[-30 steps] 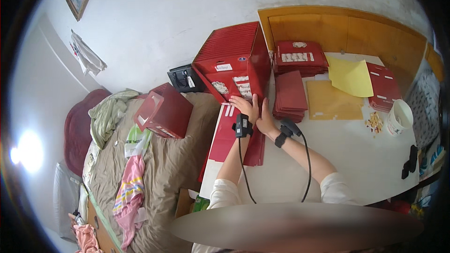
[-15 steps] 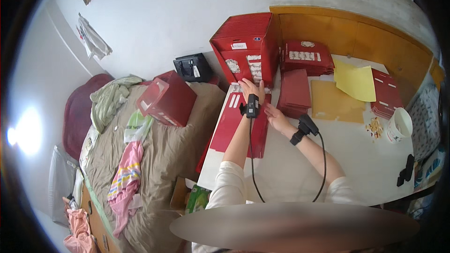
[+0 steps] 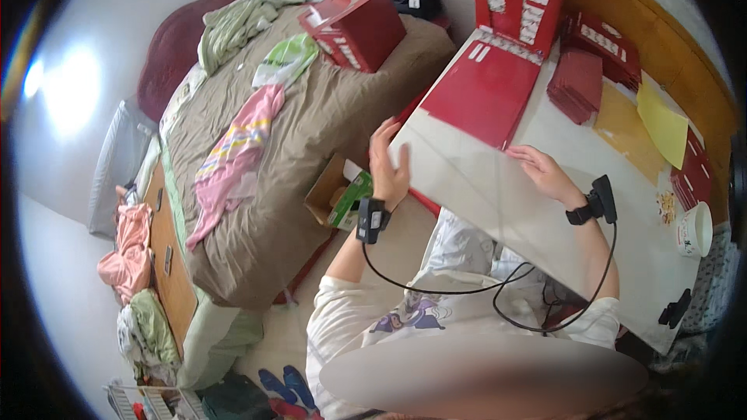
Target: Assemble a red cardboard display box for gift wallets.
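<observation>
Flat red printed cardboard sheets (image 3: 482, 97) lie on the white table (image 3: 498, 194), at its far left part. My left hand (image 3: 389, 167) is raised beside the table's left edge, thumb apart from the fingers, holding nothing. Over the tabletop, my right hand (image 3: 545, 173) has its fingers stretched toward the sheets' near corner; whether the tips touch it I cannot tell. Behind the sheets stands a tall red box (image 3: 517, 4), cut off by the upper edge of the view. A stack of plain dark-red pieces (image 3: 577, 84) sits to the right of the sheets.
More red printed stacks (image 3: 607, 43), a yellow sheet (image 3: 661, 120) and a white tub (image 3: 694, 229) are on the table's right side. Cables hang from both wrists. To the left are an open carton (image 3: 331, 194) and a bed (image 3: 311, 117) bearing another red box (image 3: 362, 27).
The view has swung left and down. My left hand has left the red sheets and moved to the table's left edge. My right hand is now by the sheets' near corner.
</observation>
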Demonstrator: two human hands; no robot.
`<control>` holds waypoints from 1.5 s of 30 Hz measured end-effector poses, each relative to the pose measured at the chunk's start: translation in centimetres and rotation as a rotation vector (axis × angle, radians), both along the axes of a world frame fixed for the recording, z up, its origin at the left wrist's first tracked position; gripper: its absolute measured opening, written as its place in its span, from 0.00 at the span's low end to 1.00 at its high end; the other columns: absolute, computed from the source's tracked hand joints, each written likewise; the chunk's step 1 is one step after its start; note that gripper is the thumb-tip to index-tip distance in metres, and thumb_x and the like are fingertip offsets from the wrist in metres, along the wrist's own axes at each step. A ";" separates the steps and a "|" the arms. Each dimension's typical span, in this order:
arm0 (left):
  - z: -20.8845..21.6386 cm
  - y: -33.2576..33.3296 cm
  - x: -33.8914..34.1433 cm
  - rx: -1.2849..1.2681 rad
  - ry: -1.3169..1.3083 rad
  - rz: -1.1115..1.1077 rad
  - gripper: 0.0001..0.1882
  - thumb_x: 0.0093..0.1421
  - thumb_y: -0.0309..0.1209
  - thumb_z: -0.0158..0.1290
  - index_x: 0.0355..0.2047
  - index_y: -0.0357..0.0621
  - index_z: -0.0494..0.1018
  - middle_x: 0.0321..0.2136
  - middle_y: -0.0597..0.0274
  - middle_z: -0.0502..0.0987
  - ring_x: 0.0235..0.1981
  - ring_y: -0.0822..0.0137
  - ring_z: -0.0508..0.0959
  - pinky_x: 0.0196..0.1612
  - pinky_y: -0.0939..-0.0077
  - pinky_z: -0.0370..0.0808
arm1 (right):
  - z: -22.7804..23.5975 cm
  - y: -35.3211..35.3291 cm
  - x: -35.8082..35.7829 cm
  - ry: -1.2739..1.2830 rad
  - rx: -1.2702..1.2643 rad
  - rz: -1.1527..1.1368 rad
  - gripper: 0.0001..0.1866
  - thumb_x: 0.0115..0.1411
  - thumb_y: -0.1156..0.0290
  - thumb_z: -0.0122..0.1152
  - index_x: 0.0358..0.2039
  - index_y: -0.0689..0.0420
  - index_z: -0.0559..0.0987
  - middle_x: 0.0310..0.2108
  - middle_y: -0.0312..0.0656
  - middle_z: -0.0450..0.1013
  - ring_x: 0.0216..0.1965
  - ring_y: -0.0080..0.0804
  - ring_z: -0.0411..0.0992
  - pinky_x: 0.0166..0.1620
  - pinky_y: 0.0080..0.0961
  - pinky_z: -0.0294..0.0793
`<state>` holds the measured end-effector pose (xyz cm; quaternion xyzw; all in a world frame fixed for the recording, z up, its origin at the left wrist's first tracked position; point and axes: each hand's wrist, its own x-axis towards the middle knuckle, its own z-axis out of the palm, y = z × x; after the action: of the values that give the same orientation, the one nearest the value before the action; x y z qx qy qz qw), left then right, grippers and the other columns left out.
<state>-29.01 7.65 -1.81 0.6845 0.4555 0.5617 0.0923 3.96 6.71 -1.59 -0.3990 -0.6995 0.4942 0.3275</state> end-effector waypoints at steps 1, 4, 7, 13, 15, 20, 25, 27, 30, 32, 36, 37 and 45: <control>-1.7 -1.9 -2.0 0.008 0.017 0.092 0.16 0.56 0.23 0.49 0.45 0.35 0.66 0.47 0.46 0.69 0.50 0.49 0.68 0.54 0.62 0.63 | 0.2 -0.9 -0.2 -0.026 -0.031 -0.001 0.22 0.58 0.84 0.39 0.54 0.65 0.64 0.54 0.45 0.66 0.58 0.31 0.62 0.61 0.28 0.56; -9.3 -6.1 -5.9 -0.170 -0.021 0.210 0.09 0.56 0.22 0.48 0.38 0.37 0.69 0.36 0.49 0.72 0.41 0.51 0.72 0.46 0.65 0.68 | 0.7 -2.5 -0.4 -0.104 -0.008 -0.008 0.19 0.60 0.81 0.41 0.53 0.66 0.66 0.52 0.46 0.68 0.57 0.32 0.63 0.61 0.28 0.57; -18.1 -7.5 -7.4 -0.515 -0.069 0.085 0.05 0.56 0.25 0.49 0.34 0.39 0.70 0.30 0.52 0.74 0.34 0.52 0.75 0.38 0.64 0.72 | 1.1 -3.8 -0.6 -0.126 -0.024 0.001 0.21 0.58 0.82 0.41 0.54 0.65 0.65 0.53 0.44 0.67 0.58 0.31 0.62 0.61 0.27 0.56; -27.9 -0.9 -3.9 -0.404 0.220 0.065 0.15 0.53 0.31 0.53 0.40 0.37 0.69 0.36 0.47 0.74 0.39 0.47 0.73 0.46 0.59 0.69 | 1.5 -6.4 -0.8 -0.249 0.095 0.034 0.22 0.58 0.82 0.43 0.55 0.64 0.65 0.56 0.43 0.64 0.63 0.32 0.55 0.63 0.30 0.51; -28.6 1.2 -1.9 -0.293 0.396 -0.051 0.19 0.53 0.33 0.54 0.43 0.37 0.69 0.38 0.44 0.74 0.41 0.48 0.74 0.46 0.58 0.68 | 1.3 -6.6 -0.7 -0.178 0.058 0.035 0.22 0.58 0.81 0.42 0.55 0.64 0.65 0.57 0.42 0.64 0.63 0.31 0.54 0.64 0.30 0.50; -28.5 3.0 1.8 -0.391 0.841 -0.212 0.17 0.55 0.33 0.53 0.42 0.36 0.70 0.35 0.44 0.76 0.38 0.49 0.76 0.42 0.60 0.71 | 0.8 -6.3 -0.3 0.095 -0.119 0.006 0.21 0.60 0.80 0.43 0.55 0.62 0.65 0.57 0.42 0.64 0.63 0.30 0.54 0.63 0.29 0.50; -28.7 3.6 3.2 -0.451 0.883 -0.184 0.17 0.55 0.34 0.53 0.42 0.35 0.71 0.34 0.44 0.76 0.37 0.48 0.76 0.40 0.60 0.71 | 0.3 -6.3 -0.1 0.161 -0.149 0.034 0.19 0.62 0.78 0.42 0.54 0.63 0.66 0.56 0.41 0.65 0.59 0.28 0.59 0.62 0.27 0.53; -28.3 4.0 2.8 -0.451 0.827 -0.153 0.17 0.56 0.34 0.53 0.42 0.35 0.71 0.33 0.44 0.76 0.36 0.48 0.76 0.39 0.60 0.71 | 0.2 -6.3 -0.1 0.147 -0.124 0.030 0.19 0.62 0.78 0.42 0.54 0.63 0.66 0.56 0.41 0.65 0.60 0.28 0.59 0.62 0.28 0.53; -26.6 4.7 1.1 -0.437 0.643 -0.077 0.17 0.56 0.35 0.53 0.42 0.35 0.71 0.32 0.44 0.76 0.35 0.48 0.76 0.38 0.60 0.71 | 0.3 -6.3 -0.1 0.117 -0.087 0.030 0.19 0.62 0.77 0.42 0.54 0.63 0.66 0.56 0.42 0.65 0.59 0.29 0.60 0.62 0.28 0.53; -24.8 5.1 -0.6 -0.424 0.489 -0.006 0.17 0.56 0.35 0.53 0.42 0.35 0.72 0.32 0.44 0.76 0.35 0.48 0.76 0.38 0.60 0.71 | 0.4 -6.3 0.0 0.107 -0.066 0.024 0.19 0.62 0.77 0.42 0.54 0.63 0.67 0.56 0.42 0.65 0.59 0.29 0.60 0.62 0.28 0.54; -20.7 5.5 -4.5 -0.398 0.185 0.140 0.17 0.57 0.36 0.53 0.41 0.34 0.72 0.31 0.43 0.77 0.34 0.47 0.77 0.36 0.60 0.72 | 0.5 -6.4 0.0 0.093 -0.066 0.023 0.19 0.62 0.77 0.42 0.54 0.62 0.67 0.55 0.41 0.66 0.58 0.28 0.61 0.61 0.29 0.55; -19.8 5.5 -5.1 -0.388 0.132 0.163 0.17 0.57 0.36 0.53 0.41 0.34 0.72 0.31 0.43 0.77 0.34 0.47 0.77 0.36 0.60 0.72 | 0.5 -6.4 0.0 0.085 -0.065 0.016 0.19 0.62 0.77 0.43 0.54 0.62 0.67 0.54 0.40 0.66 0.58 0.28 0.61 0.61 0.29 0.55; -14.0 4.4 -7.8 -0.309 -0.290 0.242 0.18 0.58 0.37 0.52 0.41 0.34 0.73 0.29 0.43 0.77 0.32 0.46 0.77 0.33 0.60 0.73 | 0.3 -6.3 0.1 0.094 -0.055 0.018 0.18 0.62 0.77 0.43 0.53 0.61 0.69 0.53 0.40 0.67 0.57 0.27 0.62 0.61 0.29 0.56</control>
<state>-36.84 12.10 -15.81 0.5148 0.5965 0.5849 0.1924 4.02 0.40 -1.27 -0.3780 -0.6729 0.5345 0.3443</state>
